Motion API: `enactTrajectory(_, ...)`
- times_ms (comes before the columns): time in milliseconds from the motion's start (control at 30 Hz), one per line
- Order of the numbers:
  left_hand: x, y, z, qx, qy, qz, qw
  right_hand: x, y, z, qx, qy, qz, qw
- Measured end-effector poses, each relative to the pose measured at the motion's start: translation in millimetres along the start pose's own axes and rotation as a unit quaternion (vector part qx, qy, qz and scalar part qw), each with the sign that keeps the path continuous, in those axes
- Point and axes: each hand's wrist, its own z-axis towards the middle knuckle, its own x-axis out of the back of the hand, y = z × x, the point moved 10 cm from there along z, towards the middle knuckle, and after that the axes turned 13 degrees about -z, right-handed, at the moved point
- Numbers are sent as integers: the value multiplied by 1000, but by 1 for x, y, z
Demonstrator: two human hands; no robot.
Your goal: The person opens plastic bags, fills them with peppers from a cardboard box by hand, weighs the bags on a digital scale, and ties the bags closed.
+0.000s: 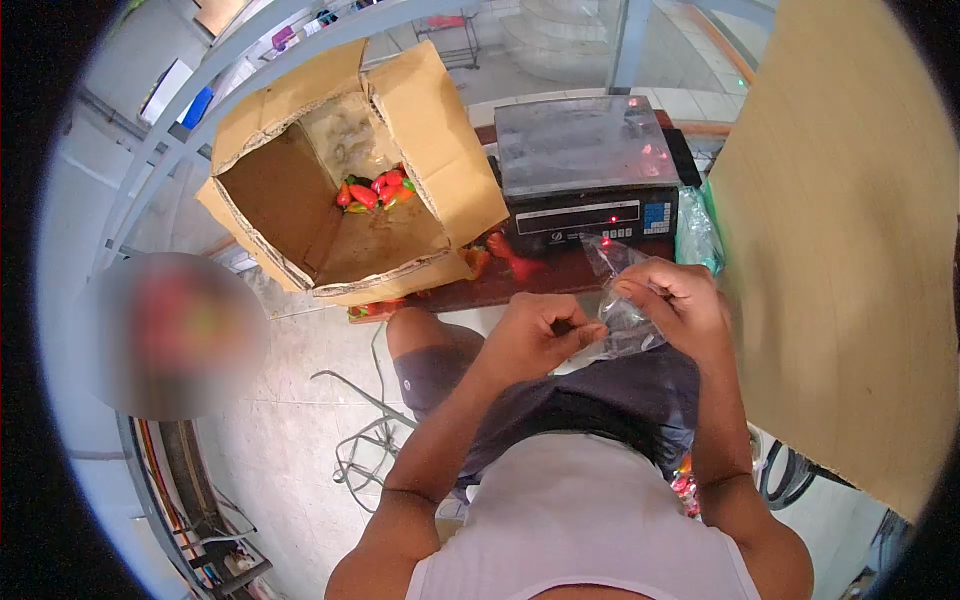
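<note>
A clear plastic bag [632, 322] hangs between my two hands above my lap. My left hand [540, 335] pinches the bag's left edge with thumb and forefinger. Higher up, my right hand [680, 302] grips the other side of it, fingers curled. No contents are visible inside the bag. Just beyond my hands stands a digital weighing scale [585, 150] with a flat metal plate and a dark display front. To its left, an open cardboard box [440, 150] is tilted toward me, with several red and green peppers [375, 190] at its bottom.
A dark red low table [580, 283] bears the scale and box, with loose peppers [515, 262] between them. Green-tinted plastic bags [698, 230] lie right of the scale. A tall brown board [850, 250] stands on the right. Tangled strapping [365, 450] lies on the floor.
</note>
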Motion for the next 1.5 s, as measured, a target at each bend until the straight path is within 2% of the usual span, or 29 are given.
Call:
enactTrajectory(33,0,-3,0,25,4,8,1000,-1,2,-1,-2,-4,-1,1000)
enactTrajectory(133,-2,2,-1,-52,-3,-117,992,-2,7,-1,-2,-7,-6,1000)
enactTrajectory(233,6,-13,-11,48,17,-79,996,-2,3,-1,2,-4,-17,1000)
enactTrajectory(333,-5,-22,-10,20,0,-190,982,-8,0,2,5,-18,-29,999)
enactTrajectory(433,4,-36,-20,120,26,-156,980,-7,3,1,6,-11,-30,999)
enactTrajectory(533,2,-20,-16,18,56,-233,971,-11,5,-1,-2,-21,-20,1000)
enactTrajectory(633,6,-22,-18,30,29,-154,987,-10,4,-1,18,-16,-32,999)
enactTrajectory(733,-2,-37,-24,114,-1,-185,976,-13,3,0,22,-35,-29,999)
enactTrajectory(800,-6,-37,-23,64,37,-238,968,-16,2,3,23,-40,-31,998)
enactTrajectory(833,-5,-38,-23,39,56,-265,962,-8,-4,6,56,28,-107,992)
enactTrajectory(867,-5,-42,-24,54,63,-247,966,-3,-11,8,89,95,-182,975)
enactTrajectory(933,-3,-51,-25,83,77,-211,971,12,-16,2,98,208,-238,944)
enactTrajectory(1000,-1,-59,-26,38,125,-240,962,26,-11,-20,49,296,-195,934)
enactTrajectory(1033,0,-61,-27,17,149,-254,956,13,10,-26,-24,208,-135,969)
enactTrajectory(1067,-3,-63,-29,22,159,-245,956,-8,19,-29,-56,118,-90,987)
enactTrajectory(1133,-8,-67,-30,31,172,-228,958,-51,26,-37,-121,-59,-2,991)
enactTrajectory(1233,-18,-86,-29,47,179,-257,948,-84,61,-59,-226,-124,144,955)
enactTrajectory(1333,-27,-95,-32,81,114,-420,897,-81,63,-55,-180,-86,252,947)
enactTrajectory(1367,-25,-99,-33,84,125,-467,871,-87,65,-57,-206,-67,354,910)
enactTrajectory(1433,-22,-111,-35,87,147,-557,813,-107,65,-64,-247,-31,544,801)
enactTrajectory(1500,-8,-124,-39,98,207,-558,798,-113,81,-66,-270,7,582,767)
